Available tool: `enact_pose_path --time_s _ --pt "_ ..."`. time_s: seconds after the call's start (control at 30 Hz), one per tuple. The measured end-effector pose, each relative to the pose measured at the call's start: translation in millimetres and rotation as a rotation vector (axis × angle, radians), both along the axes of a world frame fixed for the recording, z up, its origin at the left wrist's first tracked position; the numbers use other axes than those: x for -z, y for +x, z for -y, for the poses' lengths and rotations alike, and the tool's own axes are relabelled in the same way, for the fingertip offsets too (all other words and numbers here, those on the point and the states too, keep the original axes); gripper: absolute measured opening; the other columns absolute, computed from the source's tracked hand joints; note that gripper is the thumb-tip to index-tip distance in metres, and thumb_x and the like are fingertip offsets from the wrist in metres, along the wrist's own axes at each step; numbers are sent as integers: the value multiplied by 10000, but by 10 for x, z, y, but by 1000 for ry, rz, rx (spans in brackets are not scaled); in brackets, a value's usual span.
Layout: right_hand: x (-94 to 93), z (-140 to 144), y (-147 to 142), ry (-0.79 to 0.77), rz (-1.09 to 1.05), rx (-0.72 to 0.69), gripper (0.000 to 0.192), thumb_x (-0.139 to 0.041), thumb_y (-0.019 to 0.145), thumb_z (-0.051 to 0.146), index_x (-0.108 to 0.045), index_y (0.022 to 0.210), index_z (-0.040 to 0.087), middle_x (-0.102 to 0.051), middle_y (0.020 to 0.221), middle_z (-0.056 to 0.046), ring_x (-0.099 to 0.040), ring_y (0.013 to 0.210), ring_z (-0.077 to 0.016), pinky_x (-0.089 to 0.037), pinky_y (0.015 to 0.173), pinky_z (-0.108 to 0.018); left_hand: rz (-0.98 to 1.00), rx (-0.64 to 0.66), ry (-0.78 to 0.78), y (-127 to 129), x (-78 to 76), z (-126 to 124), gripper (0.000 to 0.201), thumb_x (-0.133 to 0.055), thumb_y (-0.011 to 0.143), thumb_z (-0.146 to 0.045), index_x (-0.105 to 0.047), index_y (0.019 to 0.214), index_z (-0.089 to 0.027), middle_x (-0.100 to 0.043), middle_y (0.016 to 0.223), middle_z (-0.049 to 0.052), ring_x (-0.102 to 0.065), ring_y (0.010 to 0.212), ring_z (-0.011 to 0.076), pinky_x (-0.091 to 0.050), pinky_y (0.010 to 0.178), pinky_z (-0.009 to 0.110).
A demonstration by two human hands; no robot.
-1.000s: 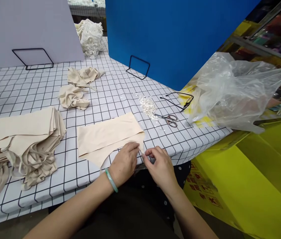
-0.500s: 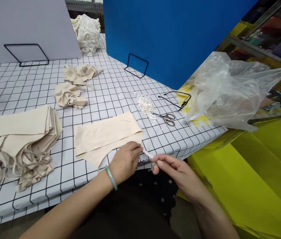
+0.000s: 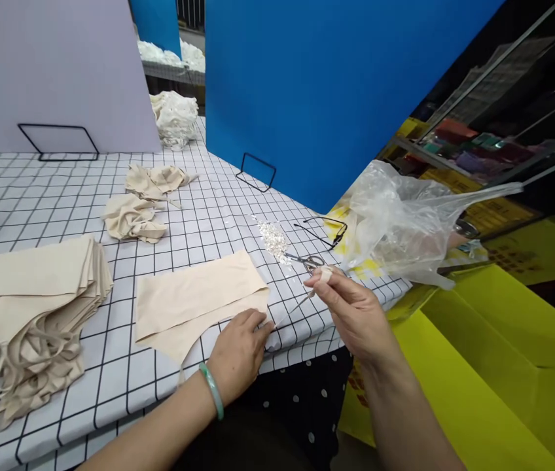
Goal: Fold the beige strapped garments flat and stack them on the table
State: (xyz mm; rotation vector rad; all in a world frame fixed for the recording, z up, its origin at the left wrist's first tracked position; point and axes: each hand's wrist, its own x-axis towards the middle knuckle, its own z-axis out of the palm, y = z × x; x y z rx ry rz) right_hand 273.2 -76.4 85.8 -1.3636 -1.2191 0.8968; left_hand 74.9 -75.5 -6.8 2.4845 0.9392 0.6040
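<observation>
A folded pair of beige underpants [image 3: 199,294] lies flat on the checked cloth. My left hand [image 3: 239,347], with a green bangle at the wrist, pinches its lower right corner near the table edge. To the right, my right hand [image 3: 353,311] is raised off the cloth with thumb and forefinger pinched on a thin strip [image 3: 301,302] that runs down toward the left fingertips. Something white wraps or lies across the right forefinger. Just beyond the right fingers are small scissors [image 3: 309,260], their handles partly hidden, beside a heap of tiny white bits [image 3: 273,242].
A stack of beige underpants [image 3: 36,275] with dangling straps lies left. Two crumpled beige pieces [image 3: 134,217] lie behind. Black-framed glasses [image 3: 334,232] and a clear plastic bag [image 3: 395,222] sit right. A blue board [image 3: 297,85] and a yellow box [image 3: 459,353] border the table.
My right hand has risen away from the table edge toward the scissors, drawing the strip's end upward. My left hand stays at the underpants' corner. The view has tilted up.
</observation>
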Motion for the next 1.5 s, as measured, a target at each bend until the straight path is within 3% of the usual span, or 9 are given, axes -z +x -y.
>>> enact_pose_path --time_s 0.23,0.43,0.53,0.6,0.67,0.87,1.1,1.3,1.5 --pt "-86 -243 -315 -116 -251 -179 315 -610 911 484 -704 1034 210 -644 757 -10 -581 624 -113 -524 651 -287 84 2 -101 -4 -24 -3 354 -516 858 -54 -603 1176 -184 -644 1146 109 -587 1126 275 -542 957 474" --pt "46 -88 -500 -395 -93 -344 407 -567 896 591 -633 853 191 -565 593 24 -508 502 -104 -441 506 -241 650 -216 -705 -203 -441 -179 199 -520 953 -353 -610 1000 -182 -667 968 60 -633 839 168 -560 719 308" --pt "188 100 -582 -495 1 -444 450 -492 926 614 -580 783 196 -496 580 37 -454 517 -97 -396 497 -224 724 -171 -997 -324 -542 -141 242 -574 913 -416 -554 886 -176 -629 781 10 -535 600 99 -459 526 220" --pt "289 203 -618 -546 27 -495 446 -455 949 596 -556 773 199 -458 600 41 -413 531 -92 -355 488 -215 685 -166 -1041 -387 -517 -75 226 -577 904 -384 -527 827 -178 -600 702 -12 -504 567 89 -427 522 211" --pt "384 233 -642 -578 15 -512 421 -460 952 567 -541 767 198 -424 611 44 -370 534 -88 -305 471 -209 592 -199 -917 -443 -447 -55 171 -550 906 -309 -534 796 -179 -591 689 -9 -524 608 107 -447 572 231" --pt "550 -69 -696 -705 -153 -386 332 -529 867 505 -565 765 191 -307 543 88 -189 465 -62 -147 423 -192 138 -249 -166 -563 -132 -467 151 -550 795 -67 -597 895 -170 -607 948 80 -575 894 228 -522 816 395" --pt "543 -236 -787 -764 -180 -317 246 -562 794 418 -598 775 175 -298 523 102 -152 447 -44 -109 408 -183 -41 -185 -60 -550 89 -634 112 -561 811 -63 -611 816 -163 -599 920 89 -574 863 230 -537 779 373" --pt "627 -282 -853 -821 -143 -329 195 -570 757 362 -592 709 174 -316 475 99 -166 409 -40 -103 381 -188 -55 -203 -26 -515 71 -681 214 -487 853 -51 -609 716 -160 -587 830 80 -569 779 196 -514 695 319" --pt "580 -376 -870 -794 -36 -202 273 -581 785 368 -693 870 134 -348 492 89 -210 400 -43 -143 384 -191 4 -150 -128 -577 16 -676 120 -626 793 -113 -659 904 -145 -604 967 81 -588 884 206 -534 797 336"
